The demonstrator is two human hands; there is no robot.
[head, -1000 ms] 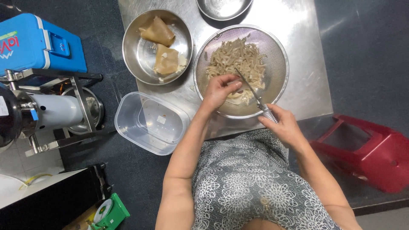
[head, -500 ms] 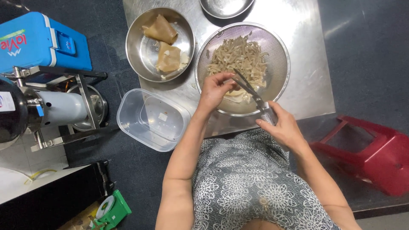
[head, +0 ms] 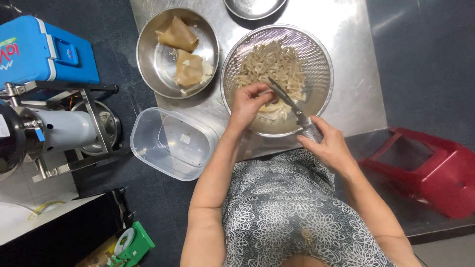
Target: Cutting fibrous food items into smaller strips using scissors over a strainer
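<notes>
- Your left hand (head: 251, 100) pinches a pale food strip (head: 271, 105) inside the round steel mesh colander (head: 321, 59).
- Your right hand (head: 327, 143) grips metal scissors (head: 292, 106), blades over that strip.

Layout of the metal table and the floor around it

On the table (head: 346, 74) the mesh strainer (head: 316, 54) stands right of a bowl (head: 148, 59) — two wrapped pieces (head: 188, 69) lie in it, a third bowl (head: 252, 7) behind. A plastic tub (head: 170, 143) sits at the table's near-left corner, a machine (head: 54, 131) further left, a stool (head: 430, 168) on the right.
</notes>
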